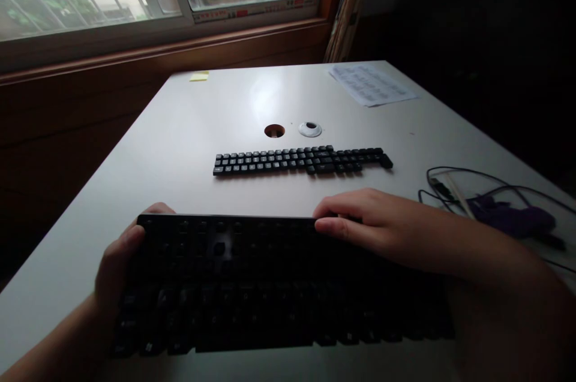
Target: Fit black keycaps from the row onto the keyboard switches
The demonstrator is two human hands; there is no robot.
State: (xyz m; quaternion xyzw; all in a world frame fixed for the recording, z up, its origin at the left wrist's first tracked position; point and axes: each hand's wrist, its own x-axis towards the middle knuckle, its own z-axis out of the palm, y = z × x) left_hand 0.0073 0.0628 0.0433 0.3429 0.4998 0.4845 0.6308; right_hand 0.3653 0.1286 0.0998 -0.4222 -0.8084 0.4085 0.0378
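Note:
A black keyboard point(252, 286) lies on the white desk point(180, 148) right in front of me, its top rows bare of keycaps. My left hand point(117, 262) grips its left end, fingers curled round the edge. My right hand point(360, 223) rests on the keyboard's top edge near the middle, fingers held together, with a small dark piece that I cannot make out under the fingertips. Further back on the desk, several black keycaps point(301, 160) are laid out in neat rows.
A round cable hole point(274, 131) and its white cap point(310, 128) sit behind the keycaps. A printed sheet point(371, 84) lies at the back right, a yellow sticky note point(198, 76) at the back left. Black cables point(454, 187) and a purple object point(508, 217) lie at the right edge.

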